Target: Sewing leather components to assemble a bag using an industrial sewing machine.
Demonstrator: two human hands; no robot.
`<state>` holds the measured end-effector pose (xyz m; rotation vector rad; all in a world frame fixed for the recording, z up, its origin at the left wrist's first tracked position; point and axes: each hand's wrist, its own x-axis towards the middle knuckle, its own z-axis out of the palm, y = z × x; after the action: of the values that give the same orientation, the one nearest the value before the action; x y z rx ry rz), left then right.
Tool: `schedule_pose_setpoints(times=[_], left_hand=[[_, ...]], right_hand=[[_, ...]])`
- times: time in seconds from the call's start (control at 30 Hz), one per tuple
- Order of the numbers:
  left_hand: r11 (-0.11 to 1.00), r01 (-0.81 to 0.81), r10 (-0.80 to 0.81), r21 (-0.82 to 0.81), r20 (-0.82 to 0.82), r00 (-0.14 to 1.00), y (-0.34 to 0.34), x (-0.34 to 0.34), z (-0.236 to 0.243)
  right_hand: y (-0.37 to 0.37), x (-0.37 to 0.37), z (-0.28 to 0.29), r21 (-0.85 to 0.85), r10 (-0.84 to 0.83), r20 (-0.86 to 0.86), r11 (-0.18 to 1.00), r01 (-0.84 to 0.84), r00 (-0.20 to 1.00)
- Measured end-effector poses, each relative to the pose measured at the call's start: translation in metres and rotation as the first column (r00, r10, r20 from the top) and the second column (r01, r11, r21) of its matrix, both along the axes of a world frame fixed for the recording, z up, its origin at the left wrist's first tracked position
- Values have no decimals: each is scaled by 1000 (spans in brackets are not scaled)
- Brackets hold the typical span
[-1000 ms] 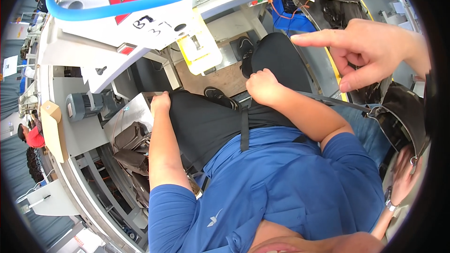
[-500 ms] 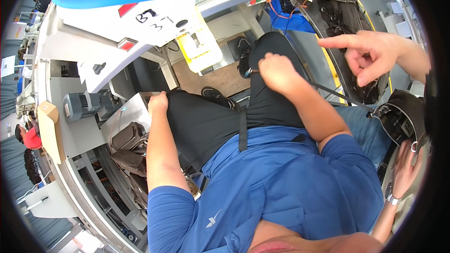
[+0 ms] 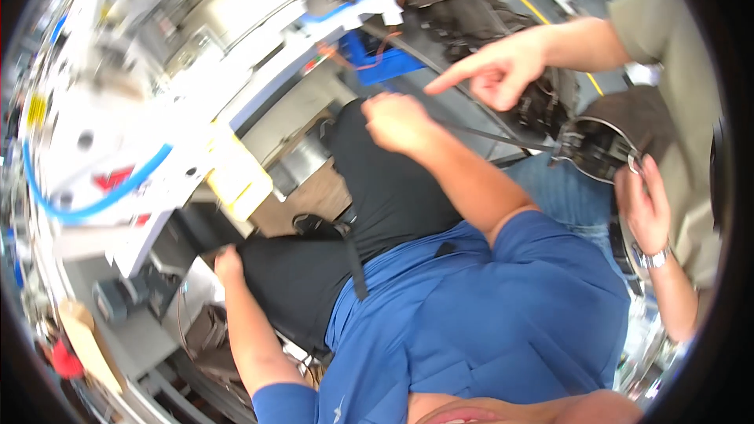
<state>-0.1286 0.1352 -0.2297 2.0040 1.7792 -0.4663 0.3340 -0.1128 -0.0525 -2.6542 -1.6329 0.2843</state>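
My left hand [image 3: 228,265] lies beside my left knee, at the corner of a silver-grey panel [image 3: 200,286]. Its fingers look curled, and what they may hold is hidden. Over my right thigh, my right hand [image 3: 395,122] is closed in a loose fist, with its inside turned out of sight. Just beyond it a co-worker's hand [image 3: 503,67] points leftward with the index finger. The same person's other hand [image 3: 646,200], with a watch at the wrist, grips a dark brown bag [image 3: 601,137] near a metal ring.
A white machine table [image 3: 169,180] with a blue tube [image 3: 118,200] stands ahead on the left. A yellow-edged plate [image 3: 239,180] hangs at its edge. Farther off are a blue bin [image 3: 385,63] and dark brown bags [image 3: 463,8]. A grey motor [image 3: 118,298] sits at the left.
The view has swung to the right and blurred, showing more of the co-worker. The pointing hand has come nearer my right hand. My hands stay by my legs.
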Motion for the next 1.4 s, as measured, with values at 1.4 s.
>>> schedule_pose_setpoints(times=[1.4], left_hand=[[910, -391, 375, 135, 132, 918, -28, 14, 41]], right_hand=[[30, 282, -35, 454, -280, -875, -198, 868, 394]])
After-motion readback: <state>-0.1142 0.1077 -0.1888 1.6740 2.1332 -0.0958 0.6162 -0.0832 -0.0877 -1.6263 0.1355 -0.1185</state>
